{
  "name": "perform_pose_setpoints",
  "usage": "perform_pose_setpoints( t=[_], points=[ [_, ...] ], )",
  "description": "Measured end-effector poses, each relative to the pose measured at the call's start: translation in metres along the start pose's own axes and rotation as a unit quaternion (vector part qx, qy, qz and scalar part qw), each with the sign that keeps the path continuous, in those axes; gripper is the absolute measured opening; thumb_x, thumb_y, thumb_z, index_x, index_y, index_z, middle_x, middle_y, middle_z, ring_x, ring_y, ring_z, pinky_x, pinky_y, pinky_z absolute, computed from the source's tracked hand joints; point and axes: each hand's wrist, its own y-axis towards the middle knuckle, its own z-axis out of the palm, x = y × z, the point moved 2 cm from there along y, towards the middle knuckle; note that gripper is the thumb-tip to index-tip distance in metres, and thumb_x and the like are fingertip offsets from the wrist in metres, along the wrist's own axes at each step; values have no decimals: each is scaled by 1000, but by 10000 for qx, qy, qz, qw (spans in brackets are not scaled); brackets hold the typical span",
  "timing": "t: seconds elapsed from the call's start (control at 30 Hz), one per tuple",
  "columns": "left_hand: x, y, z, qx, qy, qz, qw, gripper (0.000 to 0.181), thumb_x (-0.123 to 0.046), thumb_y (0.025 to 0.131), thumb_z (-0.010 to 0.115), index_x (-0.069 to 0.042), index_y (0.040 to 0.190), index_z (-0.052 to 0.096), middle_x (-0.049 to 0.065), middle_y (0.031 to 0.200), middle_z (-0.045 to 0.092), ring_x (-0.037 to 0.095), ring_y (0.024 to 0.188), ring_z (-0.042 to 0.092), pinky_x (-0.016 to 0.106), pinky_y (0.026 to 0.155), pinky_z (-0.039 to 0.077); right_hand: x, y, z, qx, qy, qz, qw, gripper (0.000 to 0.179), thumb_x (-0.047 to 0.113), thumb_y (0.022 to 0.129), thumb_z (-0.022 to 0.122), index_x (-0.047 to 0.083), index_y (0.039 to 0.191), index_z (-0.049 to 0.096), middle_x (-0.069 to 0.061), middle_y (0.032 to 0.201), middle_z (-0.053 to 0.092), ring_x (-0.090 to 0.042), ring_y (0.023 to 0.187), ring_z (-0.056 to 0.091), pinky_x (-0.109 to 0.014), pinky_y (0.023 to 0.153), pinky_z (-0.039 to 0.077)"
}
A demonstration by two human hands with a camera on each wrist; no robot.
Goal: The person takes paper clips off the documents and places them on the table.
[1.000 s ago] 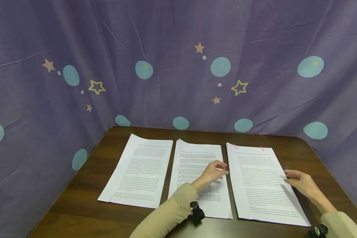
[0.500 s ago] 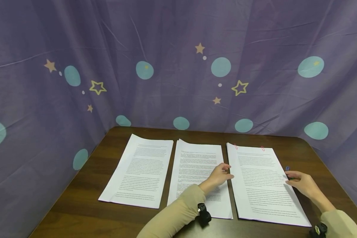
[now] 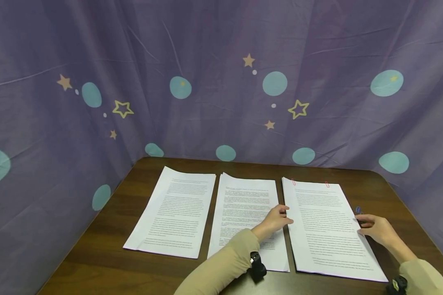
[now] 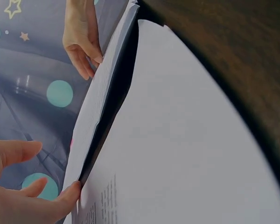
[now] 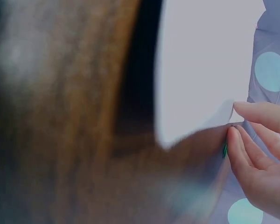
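Three stacks of printed paper lie side by side in the head view. My right hand (image 3: 378, 230) pinches the right edge of the right stack (image 3: 328, 229); in the right wrist view its thumb (image 5: 252, 111) lies over the sheet, with fingers below the edge. My left hand (image 3: 275, 219) is over the right side of the middle stack (image 3: 243, 209), fingertips at the right stack's left edge. In the left wrist view its thumb and fingers (image 4: 56, 203) stand apart, one fingertip right at the paper's edge. Two red paper clips (image 3: 327, 184) sit along the right stack's top edge.
The left stack (image 3: 173, 213) lies on the brown wooden table (image 3: 92, 258). A blue paper clip (image 3: 357, 209) lies just beyond my right hand, and a small green piece (image 5: 225, 150) shows by its fingers. A purple patterned curtain (image 3: 214, 114) hangs behind.
My left hand has moved right and slightly nearer, to the right stack's left edge. My right hand has shifted only slightly, staying at the right edge. The papers have stayed in place.
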Motion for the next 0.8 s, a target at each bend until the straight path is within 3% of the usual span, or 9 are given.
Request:
perform_pose_setpoints(
  t=[0.03, 0.1, 0.23, 0.27, 0.37, 0.8],
  points=[
    [-15, -12, -3, -82, -47, -2, 10000, 36, 0, 78, 58, 3, 113, 50, 18, 110, 50, 27, 100, 54, 30, 80, 47, 0, 0, 0, 0, 4, 6, 10000, 44, -3, 66, 68, -17, 104, 53, -35, 99, 54, -32, 76, 59, -21, 53, 45],
    [-28, -22, -6, -243, -317, -107, 9991, 36, 4, 77, 57, 6, 112, 50, 19, 107, 50, 25, 94, 54, 28, 78, 47, 0, 0, 1, 16, 23, 25, 10000, 44, -3, 65, 68, -16, 104, 53, -33, 95, 56, -23, 71, 59, -21, 52, 44],
    [-22, -16, -6, -420, -1025, -184, 9937, 39, 5, 74, 59, 4, 112, 52, 16, 101, 53, 17, 87, 53, 26, 73, 48, 1, -1, 0, 71, -4, 58, 10000, 44, -2, 65, 68, -15, 105, 53, -25, 86, 60, -14, 67, 55, -22, 52, 43],
    [-15, -11, -4, -433, -1198, -262, 9915, 40, 6, 73, 60, 4, 113, 51, 17, 101, 54, 17, 86, 53, 27, 73, 49, 1, -1, 0, 83, -26, 72, 9999, 44, -2, 66, 68, -15, 105, 54, -23, 84, 60, -15, 67, 55, -22, 53, 42],
    [-15, -9, -2, -480, -1483, -368, 9871, 42, 9, 74, 58, 5, 114, 49, 18, 99, 56, 20, 83, 57, 31, 70, 51, 2, -2, -1, 118, -49, 115, 9999, 44, -1, 66, 68, -15, 105, 53, -18, 80, 62, -15, 67, 55, -23, 54, 41],
    [-13, -11, 9, -410, -1669, -822, 9817, 44, 16, 72, 53, 3, 114, 49, 8, 83, 54, 18, 66, 58, 34, 56, 53, 1, -2, -2, 250, 97, 303, 9992, 45, 0, 68, 68, -16, 107, 52, -12, 76, 62, -16, 68, 54, -22, 54, 41]
  ],
)
